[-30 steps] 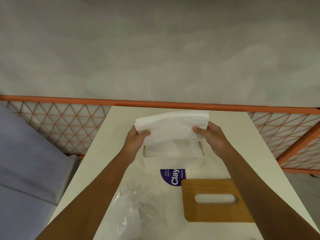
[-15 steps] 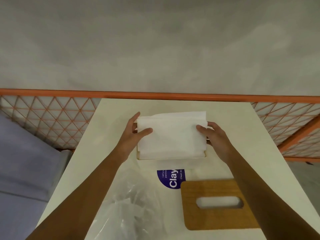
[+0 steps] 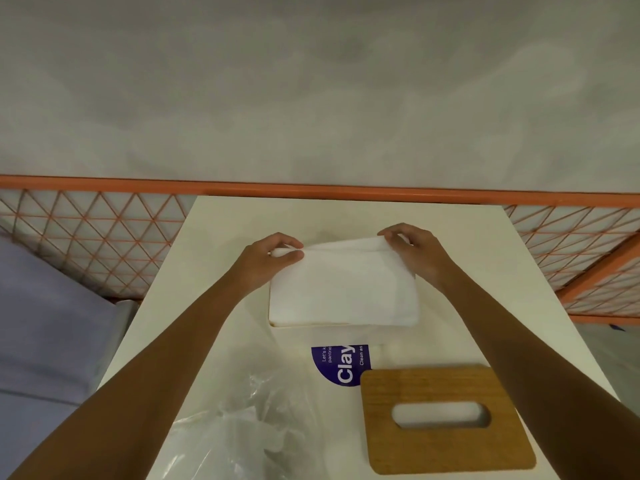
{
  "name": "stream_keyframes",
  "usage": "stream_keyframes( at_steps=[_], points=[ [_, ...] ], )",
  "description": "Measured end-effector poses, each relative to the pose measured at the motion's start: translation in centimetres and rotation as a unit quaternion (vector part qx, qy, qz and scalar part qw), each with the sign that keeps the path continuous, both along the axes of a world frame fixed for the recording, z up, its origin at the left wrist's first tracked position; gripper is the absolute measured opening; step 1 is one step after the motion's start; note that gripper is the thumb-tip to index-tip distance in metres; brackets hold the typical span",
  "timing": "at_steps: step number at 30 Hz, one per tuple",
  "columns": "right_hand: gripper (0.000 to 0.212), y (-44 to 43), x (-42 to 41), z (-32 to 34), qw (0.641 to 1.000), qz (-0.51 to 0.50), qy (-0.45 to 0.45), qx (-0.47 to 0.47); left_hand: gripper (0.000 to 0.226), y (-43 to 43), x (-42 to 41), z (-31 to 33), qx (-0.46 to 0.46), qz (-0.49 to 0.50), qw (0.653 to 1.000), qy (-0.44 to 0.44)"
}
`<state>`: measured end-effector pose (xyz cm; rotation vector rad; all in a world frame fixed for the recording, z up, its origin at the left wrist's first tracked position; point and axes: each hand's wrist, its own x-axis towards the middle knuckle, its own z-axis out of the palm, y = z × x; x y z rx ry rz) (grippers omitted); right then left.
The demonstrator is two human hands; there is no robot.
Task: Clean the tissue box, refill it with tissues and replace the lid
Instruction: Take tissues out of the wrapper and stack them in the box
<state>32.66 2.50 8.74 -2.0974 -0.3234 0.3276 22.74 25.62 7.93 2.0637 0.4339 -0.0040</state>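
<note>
I am pinching the far corners of the tissues [image 3: 343,289] with my left hand [image 3: 268,259] and right hand [image 3: 415,252], seating them in the tissue box [image 3: 325,329] on the counter [image 3: 346,216]. The lid [image 3: 446,382] is lying nearer me, waiting to go on. Compared with a moment ago, my hands are gripping farther back and the stack is sitting lower

matt wood lid [image 3: 446,419], paper tissues [image 3: 343,285]

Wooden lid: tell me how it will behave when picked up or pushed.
The wooden lid looks like a flat, rigid board, so it should stay stiff when lifted. Lying flat on the table, it is unlikely to roll or tip; a push would probably slide it. Being thin, it seems light, though its low edge may be awkward to pinch.
</note>
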Motion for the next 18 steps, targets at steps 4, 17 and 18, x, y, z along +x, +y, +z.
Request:
stream_keyframes(
  at_steps=[4,17,18],
  points=[
    [0.019,0.1,0.3,-0.7,0.999,0.000,0.031,-0.019,0.021,0.4,-0.1,-0.8,-0.003,0.011,0.999,0.032],
    [0.014,0.2,1.1,-2.0,0.983,-0.105,0.147,-0.006,0.027,0.0,0.4,-1.8,0.043,0.026,0.998,0.049],
    [0.018,0.2,1.0,-2.2,0.988,-0.104,0.114,-0.031,0.030,-0.3,0.5,-2.0,0.074,0.026,0.996,0.052]
  ],
)
